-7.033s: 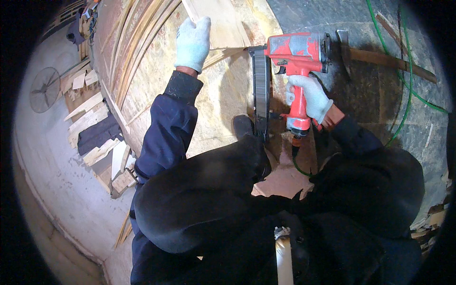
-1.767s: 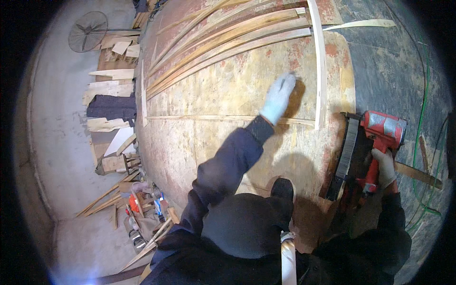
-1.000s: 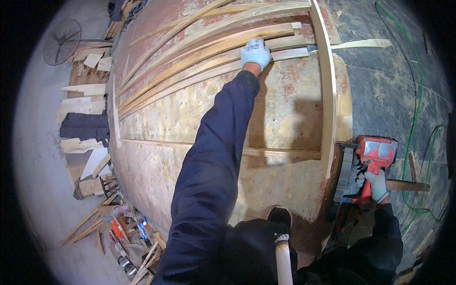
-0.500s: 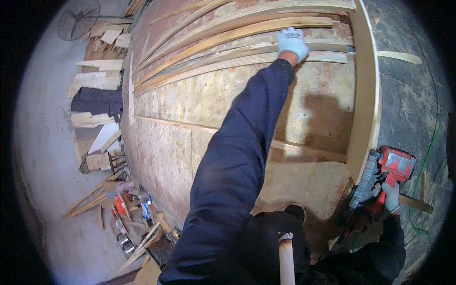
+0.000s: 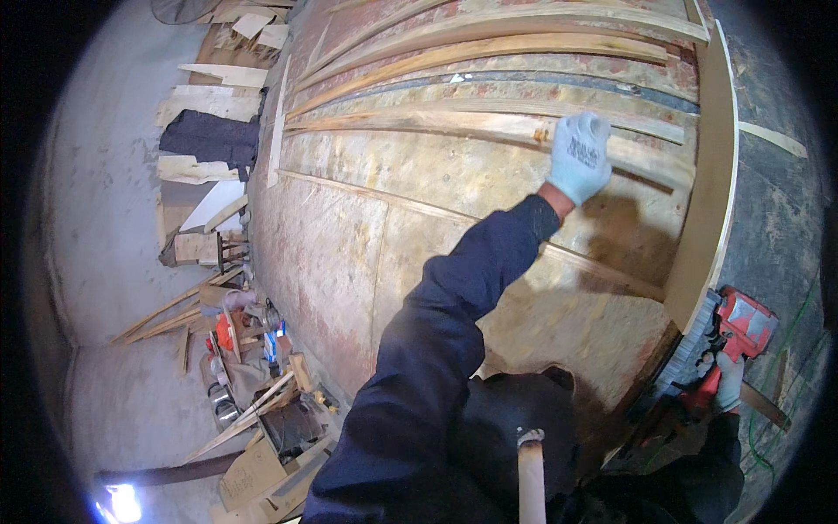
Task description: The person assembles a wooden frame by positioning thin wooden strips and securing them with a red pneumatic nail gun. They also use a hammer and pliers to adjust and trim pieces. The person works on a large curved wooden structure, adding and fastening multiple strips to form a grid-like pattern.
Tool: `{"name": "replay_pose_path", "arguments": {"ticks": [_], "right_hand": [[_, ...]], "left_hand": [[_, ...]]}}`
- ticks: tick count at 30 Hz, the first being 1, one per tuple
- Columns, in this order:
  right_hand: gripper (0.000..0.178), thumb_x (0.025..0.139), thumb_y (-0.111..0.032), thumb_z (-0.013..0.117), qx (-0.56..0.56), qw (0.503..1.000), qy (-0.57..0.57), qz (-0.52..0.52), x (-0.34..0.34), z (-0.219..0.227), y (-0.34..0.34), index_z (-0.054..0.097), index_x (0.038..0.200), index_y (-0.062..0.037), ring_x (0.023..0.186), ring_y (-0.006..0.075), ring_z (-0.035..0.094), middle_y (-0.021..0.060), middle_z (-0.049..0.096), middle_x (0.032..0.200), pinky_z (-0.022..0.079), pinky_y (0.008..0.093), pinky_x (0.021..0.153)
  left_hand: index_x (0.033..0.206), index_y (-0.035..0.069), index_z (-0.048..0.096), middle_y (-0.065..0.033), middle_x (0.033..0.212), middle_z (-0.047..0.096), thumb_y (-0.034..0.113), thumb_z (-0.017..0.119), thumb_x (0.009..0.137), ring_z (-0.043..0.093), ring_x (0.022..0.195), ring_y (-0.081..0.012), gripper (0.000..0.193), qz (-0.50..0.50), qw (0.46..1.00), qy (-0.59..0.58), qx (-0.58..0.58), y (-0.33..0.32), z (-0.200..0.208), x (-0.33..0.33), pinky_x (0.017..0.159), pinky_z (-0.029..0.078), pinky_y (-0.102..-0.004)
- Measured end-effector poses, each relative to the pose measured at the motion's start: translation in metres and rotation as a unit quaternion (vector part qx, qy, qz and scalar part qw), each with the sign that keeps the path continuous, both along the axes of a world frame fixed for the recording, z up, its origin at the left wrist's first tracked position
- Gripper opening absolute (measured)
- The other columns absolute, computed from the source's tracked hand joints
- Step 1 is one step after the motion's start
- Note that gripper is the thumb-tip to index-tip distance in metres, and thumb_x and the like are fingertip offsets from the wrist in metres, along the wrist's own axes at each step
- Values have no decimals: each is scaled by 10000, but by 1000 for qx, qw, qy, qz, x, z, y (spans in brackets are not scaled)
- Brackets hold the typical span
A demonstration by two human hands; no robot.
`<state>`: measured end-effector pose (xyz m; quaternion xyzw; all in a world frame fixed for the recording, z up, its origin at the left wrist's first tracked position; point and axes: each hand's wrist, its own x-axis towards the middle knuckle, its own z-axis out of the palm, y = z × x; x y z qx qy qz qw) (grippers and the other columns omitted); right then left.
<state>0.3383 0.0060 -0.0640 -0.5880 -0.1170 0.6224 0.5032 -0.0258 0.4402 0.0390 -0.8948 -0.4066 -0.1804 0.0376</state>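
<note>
My left hand (image 5: 580,157), in a pale work glove, is closed around a long wooden strip (image 5: 489,124) near its right end. That end is blurred and raised a little, with its shadow on the panel below. Down at the right, my gloved right hand (image 5: 726,381) grips the handle of a red and grey nail gun (image 5: 746,325). The nail gun lies against the near end of an upright wooden board (image 5: 720,157), which stands on edge along the panel's right side.
Several loose strips (image 5: 489,54) lie across the far part of the worn panel (image 5: 336,253). A thin crosspiece (image 5: 393,199) spans its middle. Wood scraps (image 5: 209,223) and a heap of tools (image 5: 231,341) are on the floor at left. A green hose (image 5: 755,432) trails at right.
My left hand has come nearer and to the right, bringing the wooden strip away from the others. The view has shifted a little. My right hand stays on the nail gun.
</note>
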Motion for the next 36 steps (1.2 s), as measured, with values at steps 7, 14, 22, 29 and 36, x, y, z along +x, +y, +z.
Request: {"name": "replay_pose_path", "arguments": {"ticks": [7,14,22,29,36], "right_hand": [[226,952,-104,626,-15,999,41,4,3,1,1,589,1151,-4,675,199,638,102,680,880,541,325,606],[254,946,-120,644,-14,999,37,2,5,2,0,565,1156,0,665,205,637,108,671,875,540,323,600],[256,936,-109,662,-26,998,61,-20,4,2,2,552,1137,4,644,217,622,117,654,854,533,331,564],[237,940,-109,655,-35,998,48,-19,3,3,3,558,1129,-2,630,213,609,112,643,840,532,325,562],[241,942,-142,663,-32,998,55,-4,1,6,3,564,1127,-24,648,203,616,95,642,856,536,318,570]], "left_hand": [[998,116,606,-112,1017,550,86,668,626,534,1000,-315,378,8,999,-30,-30,-63,27,-25,874,382,-432],[948,119,564,-98,1000,529,149,663,624,517,986,-287,340,9,999,-8,-33,-77,30,-33,896,358,-413],[991,87,559,-101,1000,540,241,644,685,514,1001,-294,352,1,992,95,-83,-77,29,-36,904,357,-422],[1156,108,621,-118,1041,566,348,733,726,529,1037,-302,505,-92,985,75,-123,-73,49,-50,922,376,-451],[1147,123,654,-115,1049,570,376,743,725,528,1050,-301,500,-122,977,48,-170,-76,59,-59,921,377,-456]]}}
